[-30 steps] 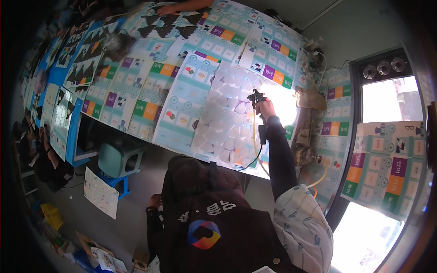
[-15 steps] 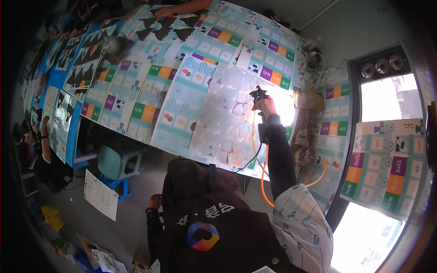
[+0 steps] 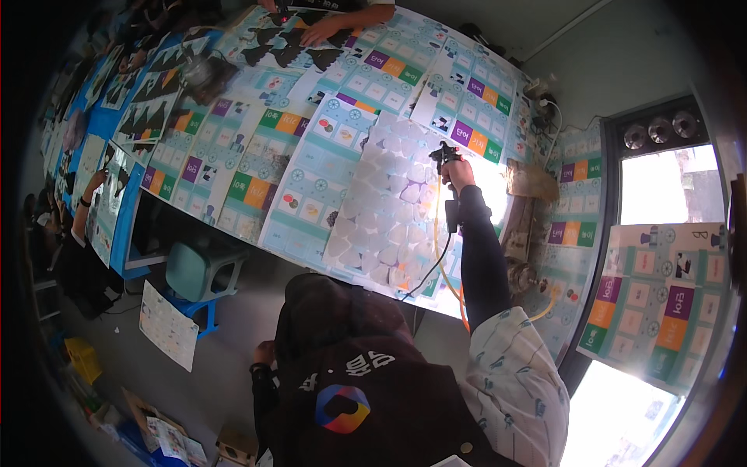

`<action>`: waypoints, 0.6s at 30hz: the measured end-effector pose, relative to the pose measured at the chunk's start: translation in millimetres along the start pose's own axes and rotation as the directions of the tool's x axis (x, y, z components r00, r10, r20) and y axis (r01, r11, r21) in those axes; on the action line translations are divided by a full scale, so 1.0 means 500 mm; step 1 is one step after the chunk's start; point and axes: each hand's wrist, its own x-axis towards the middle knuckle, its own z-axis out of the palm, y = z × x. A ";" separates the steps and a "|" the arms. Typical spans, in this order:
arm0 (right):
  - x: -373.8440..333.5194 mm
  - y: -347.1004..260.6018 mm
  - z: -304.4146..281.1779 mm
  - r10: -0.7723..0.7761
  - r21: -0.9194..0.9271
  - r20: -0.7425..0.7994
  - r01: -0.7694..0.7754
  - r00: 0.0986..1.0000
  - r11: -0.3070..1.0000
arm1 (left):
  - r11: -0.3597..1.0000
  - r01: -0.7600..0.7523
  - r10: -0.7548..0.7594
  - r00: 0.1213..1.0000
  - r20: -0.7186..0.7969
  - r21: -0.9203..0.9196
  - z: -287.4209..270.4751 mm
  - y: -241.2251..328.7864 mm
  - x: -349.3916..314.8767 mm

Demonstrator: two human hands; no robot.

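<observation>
My right hand (image 3: 459, 173) is closed around the handle of a black spray gun (image 3: 444, 153), which I hold above the right part of the table. Thin hoses and a black cable trail down from the gun. Beneath it lies a pale sheet (image 3: 366, 210) covered with rounded, whitish, see-through shapes, on top of printed posters. Glare washes out the area right of the gun. My left hand (image 3: 264, 352) hangs low beside my dark apron, off the table; its fingers are too dark and small to make out.
Printed posters (image 3: 233, 148) cover the table (image 3: 261, 243). Across it, a co-worker's hand (image 3: 323, 31) rests near black cut-out pieces (image 3: 272, 54). A stool (image 3: 191, 271) and a fallen sheet (image 3: 169, 325) are at the left. Hoses and a metal fitting (image 3: 523, 274) edge the table's right side.
The spray gun stays over the sheet in my right hand, barely shifted. The co-worker's hand across the table has moved right. At far left, another person's hand has risen along a sheet.
</observation>
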 end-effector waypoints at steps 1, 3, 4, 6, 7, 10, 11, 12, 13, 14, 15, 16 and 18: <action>0.000 0.000 0.002 -0.030 0.033 -0.055 0.032 0.998 0.999 | 1.000 -0.001 0.001 1.000 0.002 -0.001 -0.002 0.007 0.001; 0.002 -0.003 -0.006 -0.032 0.033 -0.099 0.035 0.995 0.999 | 0.993 0.080 -0.078 0.997 0.022 -0.084 -0.007 0.021 0.004; 0.001 -0.008 -0.005 -0.032 0.034 -0.097 0.036 0.995 0.999 | 0.993 0.082 -0.081 0.997 0.021 -0.083 -0.002 0.017 0.002; -0.001 -0.015 -0.001 0.022 -0.036 0.007 -0.022 1.000 0.999 | 0.994 0.053 -0.055 0.998 -0.019 -0.096 0.005 0.007 -0.001; 0.003 -0.007 0.002 -0.011 0.027 0.004 0.011 1.000 1.000 | 0.994 0.054 -0.056 0.998 -0.020 -0.097 0.004 0.004 0.000; 0.022 0.007 -0.011 -0.003 0.042 -0.099 0.007 0.995 0.999 | 0.995 -0.096 0.093 0.994 -0.060 -0.041 -0.005 0.010 0.007; 0.023 0.012 -0.020 0.024 -0.027 -0.078 -0.026 0.997 0.999 | 0.963 0.111 -0.110 0.994 0.019 -0.247 -0.022 0.032 0.017; 0.020 0.014 -0.020 0.026 -0.025 -0.081 -0.028 0.996 0.999 | 0.849 0.319 -0.289 0.948 0.135 -0.421 -0.038 0.052 0.026; 0.012 0.011 -0.012 0.045 -0.006 -0.017 -0.045 0.999 0.999 | 0.848 0.321 -0.294 0.947 0.131 -0.422 -0.036 0.046 0.022; 0.006 0.011 -0.009 0.065 0.013 0.043 -0.066 0.997 0.998 | 0.957 0.179 -0.171 0.984 0.055 -0.229 -0.033 0.036 0.018; 0.011 0.019 -0.007 0.021 0.101 0.073 -0.029 0.997 0.995 | 0.999 0.030 -0.030 1.000 0.008 -0.015 -0.028 0.028 0.016; 0.006 0.015 -0.007 0.023 0.101 0.071 -0.030 0.997 0.994 | 1.000 0.028 -0.028 1.000 0.010 -0.014 -0.032 0.031 0.018; -0.002 0.004 -0.010 0.025 0.003 -0.071 -0.025 0.997 1.000 | 0.969 0.127 -0.109 0.990 0.091 -0.212 -0.041 0.035 0.026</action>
